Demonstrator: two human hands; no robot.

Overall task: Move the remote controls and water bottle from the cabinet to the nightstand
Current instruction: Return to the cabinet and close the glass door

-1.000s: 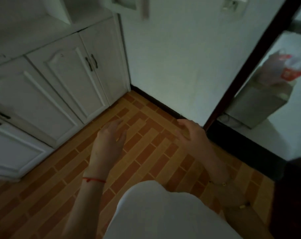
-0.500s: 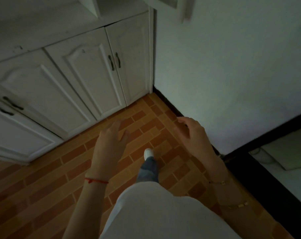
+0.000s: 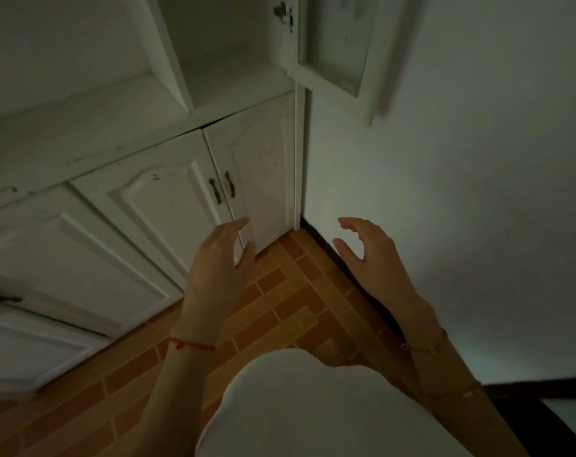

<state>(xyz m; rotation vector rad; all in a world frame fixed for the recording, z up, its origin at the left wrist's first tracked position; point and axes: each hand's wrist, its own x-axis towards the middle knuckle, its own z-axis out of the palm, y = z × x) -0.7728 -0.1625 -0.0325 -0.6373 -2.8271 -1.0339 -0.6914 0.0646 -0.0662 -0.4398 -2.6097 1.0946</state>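
Hands (image 3: 219,258) empty before cabinet (image 3: 167,206)

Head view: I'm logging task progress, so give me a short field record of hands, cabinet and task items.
left hand: open, empty, red string on wrist
right hand: open, empty, thin bracelet on wrist
cabinet: white, lower doors shut, upper glass door open
open shelf: nothing visible on it
remotes, bottle: not in view
floor: orange brick-pattern tiles

Red string bracelet (image 3: 191,344) on the left wrist, gold chain bracelets (image 3: 425,348) right, white garment (image 3: 313,407).
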